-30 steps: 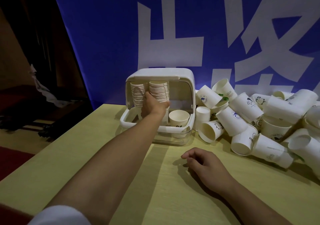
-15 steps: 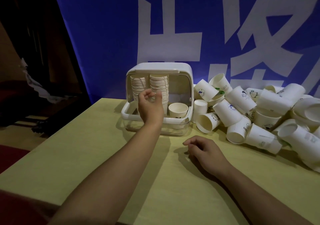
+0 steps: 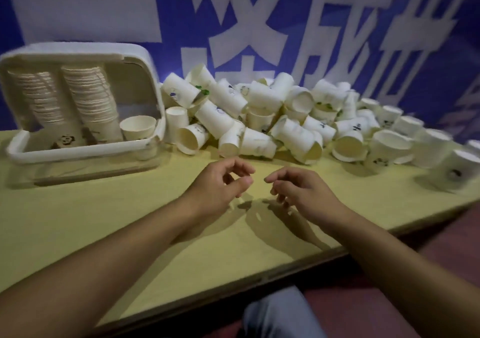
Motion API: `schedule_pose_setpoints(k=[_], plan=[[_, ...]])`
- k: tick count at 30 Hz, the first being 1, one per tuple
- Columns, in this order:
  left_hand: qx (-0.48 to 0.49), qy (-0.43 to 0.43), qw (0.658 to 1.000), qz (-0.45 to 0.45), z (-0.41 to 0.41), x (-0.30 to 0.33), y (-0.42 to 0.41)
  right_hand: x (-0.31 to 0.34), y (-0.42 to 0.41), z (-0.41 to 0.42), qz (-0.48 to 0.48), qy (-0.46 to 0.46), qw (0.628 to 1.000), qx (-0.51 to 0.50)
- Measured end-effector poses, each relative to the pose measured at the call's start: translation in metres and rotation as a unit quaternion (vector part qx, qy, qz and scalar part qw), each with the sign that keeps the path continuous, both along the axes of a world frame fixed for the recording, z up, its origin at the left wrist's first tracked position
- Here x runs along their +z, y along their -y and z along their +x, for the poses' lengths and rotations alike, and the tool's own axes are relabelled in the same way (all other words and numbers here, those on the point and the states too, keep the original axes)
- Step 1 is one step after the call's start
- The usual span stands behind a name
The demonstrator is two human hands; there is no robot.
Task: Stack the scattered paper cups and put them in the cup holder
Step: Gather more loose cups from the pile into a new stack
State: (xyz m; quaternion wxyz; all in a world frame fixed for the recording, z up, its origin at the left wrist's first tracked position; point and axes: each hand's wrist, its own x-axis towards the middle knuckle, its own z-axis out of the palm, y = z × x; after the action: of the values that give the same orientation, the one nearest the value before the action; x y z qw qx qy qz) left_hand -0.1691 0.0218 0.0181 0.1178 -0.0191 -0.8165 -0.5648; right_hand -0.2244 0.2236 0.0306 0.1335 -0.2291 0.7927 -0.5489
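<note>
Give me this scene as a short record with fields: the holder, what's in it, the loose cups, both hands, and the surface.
holder: white plastic cup holder, lid open, at table's left
contents: two tall stacks of white paper cups, one single cup beside them
loose cups: pile of scattered white paper cups right of the holder
left hand: empty, fingers loosely curled, above table
right hand: empty, fingers loosely curled, above table
surface: yellow wooden table
backdrop: blue banner

The support surface was a yellow-green table (image 3: 130, 220) with a flat top. A white cup holder (image 3: 85, 153) stood on its far left area. A heap of loose paper cups (image 3: 285, 119) lay directly on the table just beside the holder and extended along the far edge to the right
</note>
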Motion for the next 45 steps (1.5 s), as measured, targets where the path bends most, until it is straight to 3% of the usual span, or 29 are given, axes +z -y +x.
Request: schedule_pose_setpoints(k=[3,8,13,19,23,30,36,41,45], plan=[[-0.077,0.034,0.994,-0.068,-0.024,0.005,-0.039,0.002,-0.047,-0.007,0.010,-0.032,0.998,-0.050],[-0.150,0.046,0.984,-0.079,-0.069,0.012,-0.104,0.022,-0.120,-0.033,0.063,-0.114,0.980,-0.149],[-0.222,0.085,0.969,-0.060,-0.110,0.014,-0.154,0.037,-0.180,-0.078,0.147,-0.230,0.915,-0.297],[-0.229,0.063,0.967,-0.092,-0.151,0.023,-0.185,-0.007,-0.183,-0.130,0.085,-0.142,0.895,-0.414],[-0.223,0.075,0.971,-0.050,-0.165,0.020,-0.181,-0.035,-0.168,-0.153,0.008,-0.088,0.903,-0.420],[-0.193,0.062,0.979,-0.008,-0.173,0.021,-0.168,-0.034,-0.159,-0.160,-0.037,-0.128,0.910,-0.392],[-0.196,0.044,0.979,0.015,-0.166,0.028,-0.169,-0.020,-0.153,-0.109,-0.146,-0.146,0.926,-0.317],[-0.223,0.050,0.973,0.026,-0.154,0.032,-0.175,-0.022,-0.142,-0.072,-0.135,-0.157,0.942,-0.266],[-0.241,0.031,0.970,0.028,-0.144,0.023,-0.184,-0.024,-0.146,-0.062,-0.128,-0.105,0.959,-0.230]])
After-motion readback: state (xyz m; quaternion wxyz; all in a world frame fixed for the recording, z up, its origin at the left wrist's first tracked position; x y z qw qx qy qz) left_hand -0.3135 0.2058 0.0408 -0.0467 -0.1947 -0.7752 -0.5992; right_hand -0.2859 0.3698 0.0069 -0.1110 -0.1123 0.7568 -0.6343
